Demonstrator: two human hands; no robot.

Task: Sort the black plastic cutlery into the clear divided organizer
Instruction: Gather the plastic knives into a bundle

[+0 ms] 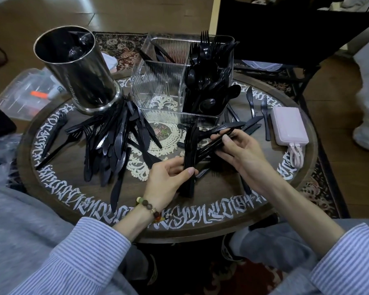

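Sitting at a round wooden table [58,184] with white lettering painted around the rim. Wearing striped sleeves [90,252], with a bead bracelet [150,208] on the left wrist.

Standing at the far middle of the table: the clear divided organizer [158,86], beyond both hands. Holding spoons [202,86] in its near right compartment and forks [205,45] upright in the far right one; showing a few black pieces in the far left compartment, kind not possible to tell. Showing nothing inside the near left compartment.

Leaning at the far left of the table: a shiny metal cylinder [81,69], tilted, with its mouth open toward the camera.

Lying spread below the cylinder, to the left of the left hand: a loose pile of black cutlery [111,145], mostly knives with some forks at its left edge.

Resting at the right edge of the table: a pink power bank [289,125] with a coiled cable [295,156].

Gripping with the left hand [168,182], fingers and thumb curled around, an upright bundle of knives [190,152] near the table middle.

Pinching with the right hand [241,152], fingers bent, a second bundle of black pieces [216,141], slanted and reaching toward the upright bundle. Lying just beyond the right hand, toward the organizer: several loose knives [251,122].
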